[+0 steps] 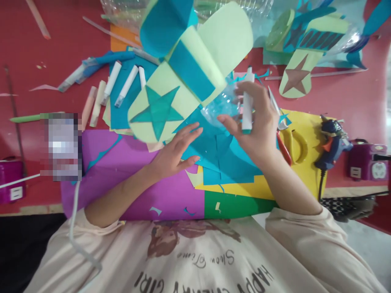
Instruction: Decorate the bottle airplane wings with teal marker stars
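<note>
My left hand (179, 152) is open, its fingers stretched out just below the paper-wrapped piece. That piece has a pale green flap (159, 108) with a teal-green star, a teal band (192, 71) and a blue flap (166, 26). A clear plastic bottle part (222, 106) shows at its lower right end. In my right hand (259, 116) is a white marker (247, 110) with a green end, held upright among curled fingers. The thumb and fingertips stand apart, close to the clear plastic. Blue paper (207, 148) lies beneath both hands.
Several white markers (126, 85) lie at left beside a phone (62, 146) with a cable. At right are yellow-handled scissors (297, 146), a glue gun (332, 144) and another bottle craft with a brown star (295, 77). Paper scraps (194, 178) litter the mat (128, 195).
</note>
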Demonstrator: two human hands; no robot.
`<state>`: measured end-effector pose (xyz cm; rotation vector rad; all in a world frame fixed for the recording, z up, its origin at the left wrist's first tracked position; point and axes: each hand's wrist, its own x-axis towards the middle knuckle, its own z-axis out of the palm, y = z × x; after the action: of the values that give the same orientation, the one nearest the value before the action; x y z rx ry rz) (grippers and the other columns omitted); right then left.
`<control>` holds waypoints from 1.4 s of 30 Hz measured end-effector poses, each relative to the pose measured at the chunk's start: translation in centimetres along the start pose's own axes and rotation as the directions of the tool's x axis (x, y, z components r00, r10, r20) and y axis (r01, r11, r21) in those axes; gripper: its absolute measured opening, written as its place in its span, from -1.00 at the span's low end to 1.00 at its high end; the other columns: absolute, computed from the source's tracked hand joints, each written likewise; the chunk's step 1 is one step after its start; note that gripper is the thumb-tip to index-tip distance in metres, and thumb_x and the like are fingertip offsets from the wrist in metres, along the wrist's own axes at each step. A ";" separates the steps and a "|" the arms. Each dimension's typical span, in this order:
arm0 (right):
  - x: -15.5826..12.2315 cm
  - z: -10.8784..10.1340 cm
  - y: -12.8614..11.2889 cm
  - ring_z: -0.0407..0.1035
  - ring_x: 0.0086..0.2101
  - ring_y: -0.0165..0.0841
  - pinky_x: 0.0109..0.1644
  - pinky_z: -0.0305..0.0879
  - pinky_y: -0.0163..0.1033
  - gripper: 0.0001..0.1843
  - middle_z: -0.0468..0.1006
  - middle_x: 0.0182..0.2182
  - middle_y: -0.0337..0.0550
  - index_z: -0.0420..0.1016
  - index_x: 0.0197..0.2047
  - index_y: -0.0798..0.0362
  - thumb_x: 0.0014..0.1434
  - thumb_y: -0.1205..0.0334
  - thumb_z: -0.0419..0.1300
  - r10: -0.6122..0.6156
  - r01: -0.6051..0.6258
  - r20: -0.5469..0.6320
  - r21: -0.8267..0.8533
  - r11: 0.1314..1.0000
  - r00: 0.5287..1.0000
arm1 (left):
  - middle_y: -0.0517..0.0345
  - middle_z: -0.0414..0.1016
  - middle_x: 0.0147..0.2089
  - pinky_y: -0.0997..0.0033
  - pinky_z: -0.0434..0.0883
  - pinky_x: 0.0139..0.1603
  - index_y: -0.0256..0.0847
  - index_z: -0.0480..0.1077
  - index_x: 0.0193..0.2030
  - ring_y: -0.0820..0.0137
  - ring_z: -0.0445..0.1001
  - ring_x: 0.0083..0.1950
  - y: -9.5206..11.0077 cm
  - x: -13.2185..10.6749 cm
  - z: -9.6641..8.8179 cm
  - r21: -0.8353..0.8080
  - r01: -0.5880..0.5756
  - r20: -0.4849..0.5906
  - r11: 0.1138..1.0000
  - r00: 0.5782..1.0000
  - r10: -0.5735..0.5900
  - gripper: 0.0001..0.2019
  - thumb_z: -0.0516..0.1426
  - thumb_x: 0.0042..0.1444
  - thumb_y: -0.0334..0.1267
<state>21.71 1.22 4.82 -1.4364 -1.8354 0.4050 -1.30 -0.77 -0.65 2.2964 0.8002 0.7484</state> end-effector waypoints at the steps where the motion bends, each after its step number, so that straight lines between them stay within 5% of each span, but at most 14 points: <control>1: -0.3 0.4 -0.3 0.47 -0.01 -0.12 -0.07 0.48 -0.08 -0.50 0.52 0.01 0.02 0.34 0.13 -0.11 0.18 -0.02 0.30 0.001 -0.001 0.006 -0.010 1.000 1.000 | -0.20 0.07 0.45 0.10 0.50 0.15 0.05 -0.26 0.48 0.14 0.35 0.32 0.0 0.0 0.1 -0.032 0.054 0.005 0.998 0.999 -0.053 -0.38 -0.11 0.40 0.09; 5: -1.6 1.7 -0.7 0.50 -0.04 -0.13 -0.15 0.53 -0.11 -0.48 0.50 0.05 0.04 0.30 0.19 -0.10 0.23 -0.09 0.22 -0.031 0.033 0.033 -0.061 0.998 0.999 | -0.20 -0.06 0.45 0.07 0.52 0.13 0.10 -0.29 0.48 0.09 0.35 0.31 -0.6 -0.3 0.5 -0.109 0.118 -0.090 0.987 0.988 -0.128 -0.32 -0.11 0.35 0.21; 9: -3.3 2.8 -1.0 0.52 -0.03 -0.13 -0.12 0.58 -0.08 -0.45 0.51 0.06 0.13 0.21 0.26 -0.01 0.30 -0.07 0.12 -0.205 0.209 0.064 -0.054 0.976 0.977 | -0.09 -0.11 0.45 0.11 0.57 0.06 0.11 -0.13 0.45 0.03 0.33 0.30 -2.1 -0.5 0.4 -0.241 0.025 -0.244 0.970 0.966 -0.086 -0.25 0.01 0.25 0.31; 12: -4.3 3.5 -1.3 0.49 0.06 -0.13 -0.02 0.57 -0.06 -0.44 0.50 0.12 0.18 0.12 0.31 0.02 0.34 -0.02 0.07 -0.321 0.319 0.116 0.038 0.947 0.940 | -0.05 -0.04 0.46 0.21 0.58 0.06 0.09 -0.11 0.44 0.05 0.36 0.30 -2.9 -0.3 -0.1 -0.372 0.089 -0.264 0.924 0.944 -0.197 -0.21 -0.02 0.19 0.39; 18: -5.4 3.0 0.1 0.51 0.06 -0.15 0.02 0.55 -0.08 -0.44 0.54 0.11 0.13 0.11 0.35 -0.02 0.34 0.11 0.10 -0.435 0.412 0.066 0.221 0.884 0.898 | 0.03 0.24 0.35 0.09 0.55 0.13 0.11 0.01 0.37 0.09 0.39 0.31 -3.5 0.4 -1.8 -0.422 0.136 -0.266 0.897 0.926 -0.266 -0.41 0.14 0.30 0.08; 21: -5.9 2.2 1.8 0.52 0.04 -0.16 -0.01 0.56 -0.04 -0.44 0.52 0.13 0.03 0.15 0.33 -0.13 0.31 0.12 0.14 -0.353 0.351 -0.040 0.252 0.902 0.935 | 0.09 0.36 0.29 0.21 0.66 -0.11 0.10 0.20 0.25 0.12 0.49 0.21 -4.8 0.4 -3.1 -0.482 0.208 -0.271 0.851 0.888 -0.371 -0.55 0.17 0.29 0.01; 25: -6.3 1.6 3.8 0.47 0.09 -0.18 0.05 0.51 -0.01 -0.45 0.49 0.15 -0.14 0.17 0.31 -0.28 0.29 0.16 0.17 -0.167 0.228 -0.207 0.321 0.919 0.964 | 0.18 0.55 0.10 0.32 0.66 -0.32 0.06 0.37 0.15 0.18 0.56 0.09 -7.4 0.5 -4.9 -0.371 0.273 -0.357 0.888 0.840 -0.408 -0.57 0.24 0.18 0.05; 31: -6.0 1.7 4.9 0.41 0.17 -0.17 0.17 0.44 0.06 -0.49 0.44 0.20 -0.16 0.18 0.28 -0.32 0.30 0.08 0.16 -0.051 0.112 -0.155 0.415 0.903 0.987 | 0.22 0.64 -0.09 0.18 0.64 -0.19 -0.02 0.48 -0.09 0.29 0.61 -0.13 -9.0 2.0 -5.5 -0.379 0.329 -0.452 0.865 0.750 -0.483 -0.60 0.28 0.06 0.17; 35: -6.7 1.7 5.5 0.44 0.14 -0.13 0.18 0.42 0.09 -0.51 0.53 0.13 -0.15 0.25 0.28 -0.28 0.32 -0.08 0.09 -0.109 0.125 -0.063 0.442 0.888 0.992 | 0.20 0.66 -0.13 0.16 0.60 -0.11 -0.11 0.53 -0.11 0.30 0.58 -0.17 -10.1 2.4 -6.1 -0.226 0.374 -0.464 0.900 0.771 -0.437 -0.49 0.25 0.05 0.28; 39: -7.1 1.6 6.0 0.47 0.11 -0.10 0.17 0.43 0.09 -0.44 0.53 0.16 -0.14 0.28 0.29 -0.25 0.32 -0.23 -0.05 -0.090 0.041 0.074 0.499 0.866 0.993 | 0.18 0.61 0.00 0.18 0.52 0.08 -0.15 0.49 0.03 0.30 0.54 0.01 -10.6 1.9 -7.6 -0.046 0.372 -0.485 0.927 0.803 -0.346 -0.49 0.15 0.21 0.23; 42: -6.9 1.6 5.7 0.48 0.10 -0.08 0.22 0.39 0.15 -0.36 0.56 0.12 -0.15 0.21 0.33 -0.25 0.29 -0.30 -0.11 -0.046 -0.065 0.170 0.590 0.805 0.984 | 0.04 0.45 0.21 0.14 0.37 0.28 -0.19 0.38 0.17 0.25 0.40 0.26 -8.3 1.6 -8.0 0.153 0.233 -0.551 0.960 0.827 -0.113 -0.55 0.07 0.35 0.09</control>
<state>25.04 -3.00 -2.51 -0.9882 -1.6188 1.0436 -8.48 8.41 -0.47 2.1663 1.3855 1.3065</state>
